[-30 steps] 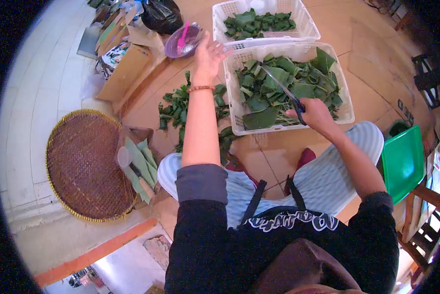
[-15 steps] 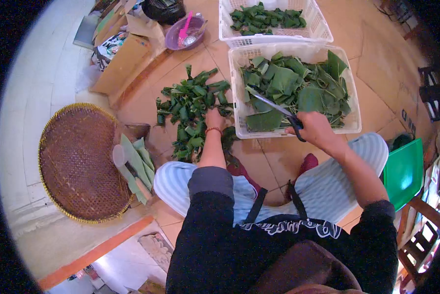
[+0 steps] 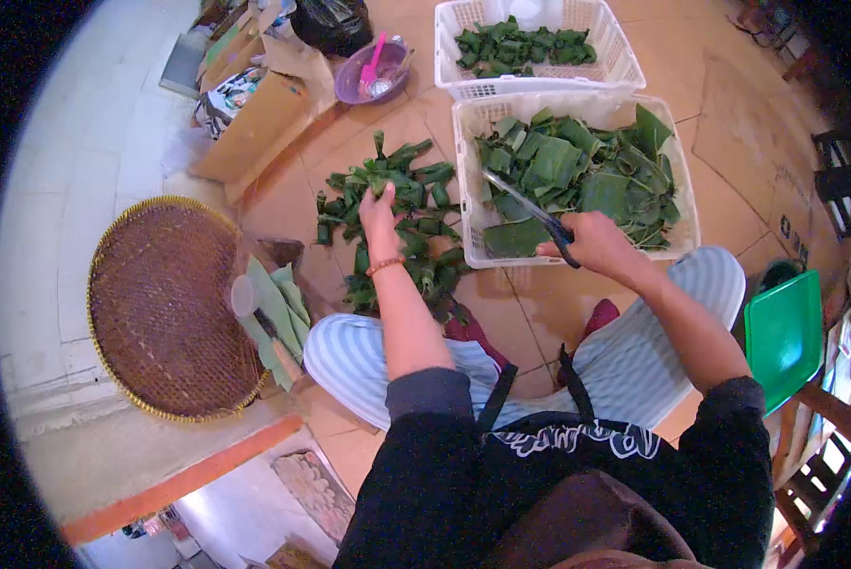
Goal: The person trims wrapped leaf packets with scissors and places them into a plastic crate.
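My right hand [image 3: 598, 248] grips scissors [image 3: 528, 207] by their black handle. Their long blades point up and left over the near white crate [image 3: 577, 258], which holds cut and folded green leaves [image 3: 603, 192]. My left hand [image 3: 380, 216] is at the pile of leaf-wrapped parcels [image 3: 430, 199] on the tiled floor. Its fingers are closed on a green leaf parcel [image 3: 376, 177] at the upper part of the pile. The fingertips are partly hidden by leaves.
A far crate [image 3: 539, 88] holds more green parcels. At left lies a round woven tray [image 3: 164, 313], with flat leaves [image 3: 278, 308] beside it. A purple bowl [image 3: 349, 81], a cardboard box [image 3: 255, 128] and a green tray [image 3: 784, 337] stand around me.
My left hand has moved from the right side of the pile to its upper left part and now pinches a parcel. The scissors stay over the near crate. The view has shifted slightly.
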A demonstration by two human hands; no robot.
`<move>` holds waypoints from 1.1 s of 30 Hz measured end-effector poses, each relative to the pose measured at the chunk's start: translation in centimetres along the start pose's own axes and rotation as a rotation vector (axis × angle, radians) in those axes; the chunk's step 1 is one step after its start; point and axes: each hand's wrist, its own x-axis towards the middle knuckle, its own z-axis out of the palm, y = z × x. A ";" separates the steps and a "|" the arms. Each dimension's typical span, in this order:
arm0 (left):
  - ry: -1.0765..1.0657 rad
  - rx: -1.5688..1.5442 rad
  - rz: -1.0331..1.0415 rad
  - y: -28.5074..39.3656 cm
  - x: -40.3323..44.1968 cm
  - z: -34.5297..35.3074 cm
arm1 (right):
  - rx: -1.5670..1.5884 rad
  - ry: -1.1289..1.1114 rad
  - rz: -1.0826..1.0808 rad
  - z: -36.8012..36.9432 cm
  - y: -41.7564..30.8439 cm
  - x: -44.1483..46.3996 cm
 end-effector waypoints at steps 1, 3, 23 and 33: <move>-0.071 -0.048 0.030 2.2 -1.8 0.7 | 0.053 -0.018 0.019 -0.1 0.0 0.0; -0.260 -0.232 0.050 5.4 -3.9 1.3 | 0.184 -0.096 0.102 -0.4 -0.1 -0.2; -0.558 0.609 0.670 7.9 -16.6 6.9 | 0.241 -0.273 0.137 -1.1 1.2 -2.6; -0.526 -0.233 0.182 8.3 -13.8 5.2 | 0.533 -0.340 0.021 -0.3 2.8 -2.2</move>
